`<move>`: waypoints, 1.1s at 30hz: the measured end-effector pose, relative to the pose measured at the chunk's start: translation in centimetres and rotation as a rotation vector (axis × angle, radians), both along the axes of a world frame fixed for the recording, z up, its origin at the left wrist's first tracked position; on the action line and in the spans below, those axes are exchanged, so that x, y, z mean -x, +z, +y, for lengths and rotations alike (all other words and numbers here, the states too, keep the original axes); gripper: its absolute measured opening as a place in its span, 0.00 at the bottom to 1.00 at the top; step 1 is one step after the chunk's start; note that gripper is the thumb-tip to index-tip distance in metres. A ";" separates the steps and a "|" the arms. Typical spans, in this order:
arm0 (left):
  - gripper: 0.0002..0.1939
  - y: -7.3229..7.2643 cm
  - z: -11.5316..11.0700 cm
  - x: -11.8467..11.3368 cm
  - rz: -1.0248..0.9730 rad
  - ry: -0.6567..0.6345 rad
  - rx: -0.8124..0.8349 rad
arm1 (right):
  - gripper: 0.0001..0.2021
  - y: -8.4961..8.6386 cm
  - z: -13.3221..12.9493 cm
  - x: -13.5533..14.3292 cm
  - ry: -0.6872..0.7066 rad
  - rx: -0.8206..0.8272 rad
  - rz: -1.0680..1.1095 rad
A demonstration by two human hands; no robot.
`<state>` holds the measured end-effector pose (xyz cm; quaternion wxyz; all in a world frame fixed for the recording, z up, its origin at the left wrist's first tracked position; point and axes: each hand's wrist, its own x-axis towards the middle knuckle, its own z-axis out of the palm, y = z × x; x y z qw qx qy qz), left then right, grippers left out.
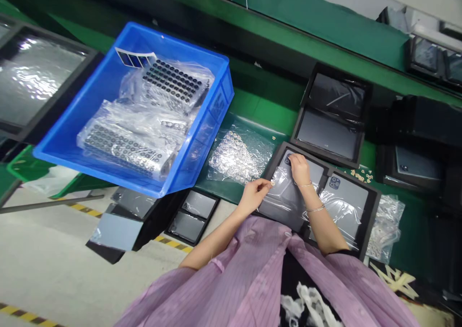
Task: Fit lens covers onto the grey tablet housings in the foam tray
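In front of me lies a black tray point(373, 207) with two grey tablet-like panels under clear film. My left hand point(253, 195) is closed in a pinch on a small pale ring-shaped piece point(273, 183) above the left panel point(279, 204). At that panel's camera corner, the fingers of my right hand point(301, 171) are pressed together. They cover part of the camera block point(288, 159), and what they hold, if anything, is hidden. The right panel point(345, 192) shows its dark camera block at the top left. A clear bag of small rings point(234, 158) lies left of the tray.
A blue bin point(166, 190) with bagged sheets of black rings stands at the left. Behind the tray sits another black tray point(296, 125) with two panels. Loose beige bits point(361, 175) and a clear bag point(386, 228) lie at the right. More trays point(193, 214) rest lower left.
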<state>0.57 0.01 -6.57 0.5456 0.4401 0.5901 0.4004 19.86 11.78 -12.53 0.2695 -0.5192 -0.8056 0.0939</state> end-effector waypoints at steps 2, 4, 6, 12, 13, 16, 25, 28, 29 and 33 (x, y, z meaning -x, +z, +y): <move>0.10 -0.1 0.1 -0.1 0.000 -0.003 0.002 | 0.14 0.0 0.1 -0.1 0.009 -0.003 -0.024; 0.10 -0.1 0.2 -0.2 0.000 -0.009 0.002 | 0.14 0.1 0.1 -0.1 0.015 -0.006 -0.042; 0.10 -0.1 0.2 -0.3 -0.003 -0.016 0.001 | 0.14 0.1 0.2 -0.1 0.020 -0.006 -0.051; 0.10 -0.4 0.3 -0.3 -0.011 -0.020 0.002 | 0.16 0.2 0.2 -0.1 0.025 0.011 -0.043; 0.09 -0.5 0.3 -0.3 -0.012 -0.019 0.002 | 0.16 0.2 0.2 -0.1 0.025 0.016 -0.038; 0.09 -0.6 0.4 -0.3 -0.016 -0.017 0.004 | 0.17 0.5 0.3 -0.3 0.027 0.035 -0.021; 0.10 -0.8 0.5 0.1 -0.011 0.007 0.008 | 0.20 1.7 0.2 -0.8 0.023 0.119 -0.081; 0.11 -1.3 0.7 0.2 -0.009 0.020 0.010 | 0.22 1.7 -0.2 -0.5 -0.028 0.148 -0.152; 0.11 -1.5 1.0 0.2 -0.007 0.023 0.008 | 0.23 1.7 -0.2 -0.4 -0.045 0.158 -0.173; 0.10 -2.5 3.0 0.4 0.027 0.046 -0.018 | 0.24 2.0 -0.1 -0.6 -0.053 0.185 -0.245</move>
